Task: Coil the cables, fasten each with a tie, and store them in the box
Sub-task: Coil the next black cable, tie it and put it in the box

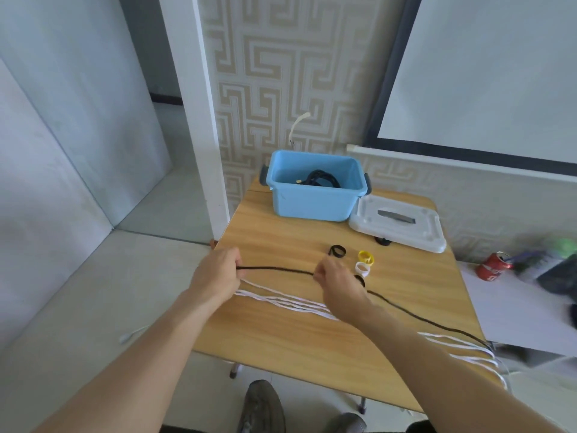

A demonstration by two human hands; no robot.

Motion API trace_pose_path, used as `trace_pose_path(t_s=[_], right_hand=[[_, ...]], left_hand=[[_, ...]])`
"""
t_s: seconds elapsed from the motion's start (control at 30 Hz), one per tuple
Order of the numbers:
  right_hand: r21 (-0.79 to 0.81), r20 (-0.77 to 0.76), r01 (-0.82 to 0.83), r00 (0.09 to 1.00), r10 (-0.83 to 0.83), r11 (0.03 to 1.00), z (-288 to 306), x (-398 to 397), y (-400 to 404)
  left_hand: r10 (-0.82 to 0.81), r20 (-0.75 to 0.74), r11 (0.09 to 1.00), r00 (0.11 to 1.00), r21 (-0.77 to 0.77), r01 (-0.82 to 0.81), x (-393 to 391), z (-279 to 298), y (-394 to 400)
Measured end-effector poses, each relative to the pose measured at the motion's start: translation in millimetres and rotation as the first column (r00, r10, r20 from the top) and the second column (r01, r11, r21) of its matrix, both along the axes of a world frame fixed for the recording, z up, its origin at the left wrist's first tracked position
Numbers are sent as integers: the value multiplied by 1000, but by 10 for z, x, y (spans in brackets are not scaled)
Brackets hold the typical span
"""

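A black cable (274, 269) stretches taut between my two hands above the wooden table (281, 332). My left hand (217, 275) grips its end at the table's left edge. My right hand (335, 281) pinches it near the middle, and the rest trails off to the right edge. Several white cables (293, 303) lie flat across the table under my arms. Rolled ties sit just beyond my right hand: a black tie (337, 250), a yellow tie (366, 257) and a white tie (362, 268). The blue box (315, 204) at the back holds a coiled black cable (321, 178).
The box's white lid (402, 225) lies to its right. A red can (495, 265) and blurred items sit on a lower surface at the right. The patterned wall is close behind the table. My shoes (262, 407) are below the front edge.
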State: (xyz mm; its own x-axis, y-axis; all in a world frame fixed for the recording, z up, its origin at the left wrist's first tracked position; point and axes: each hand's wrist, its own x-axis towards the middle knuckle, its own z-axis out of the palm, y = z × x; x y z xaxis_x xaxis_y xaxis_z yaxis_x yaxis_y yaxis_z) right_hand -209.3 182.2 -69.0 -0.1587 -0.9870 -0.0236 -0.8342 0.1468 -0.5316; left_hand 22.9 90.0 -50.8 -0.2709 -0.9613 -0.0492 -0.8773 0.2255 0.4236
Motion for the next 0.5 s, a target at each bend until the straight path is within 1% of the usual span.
trace_pose_path(t_s=[0.07, 0.13, 0.2, 0.27, 0.4, 0.47, 0.5], right_hand=[[-148, 87, 147, 987, -136, 978, 178, -98, -2], [-248, 123, 277, 959, -253, 928, 369, -264, -5], [-324, 145, 340, 940, -308, 883, 565, -446, 33], [-364, 123, 360, 933, -338, 859, 705, -613, 102], [-416, 75, 400, 910, -408, 817, 853, -826, 311], [-421, 84, 460, 878, -472, 782, 890, -961, 392], [-406, 104, 513, 848, -520, 756, 907, -1060, 418]], left_hand=[[60, -28, 997, 998, -49, -61, 129, 80, -18], [118, -74, 987, 990, -103, -125, 283, 157, -47], [152, -128, 975, 980, -146, -170, 447, 267, -65], [135, -169, 969, 976, -184, -166, 560, 376, -101], [74, -182, 948, 980, -293, -126, 628, 636, -113], [69, -159, 945, 985, -307, -116, 630, 736, -86], [85, -152, 945, 985, -301, -128, 639, 767, -86]])
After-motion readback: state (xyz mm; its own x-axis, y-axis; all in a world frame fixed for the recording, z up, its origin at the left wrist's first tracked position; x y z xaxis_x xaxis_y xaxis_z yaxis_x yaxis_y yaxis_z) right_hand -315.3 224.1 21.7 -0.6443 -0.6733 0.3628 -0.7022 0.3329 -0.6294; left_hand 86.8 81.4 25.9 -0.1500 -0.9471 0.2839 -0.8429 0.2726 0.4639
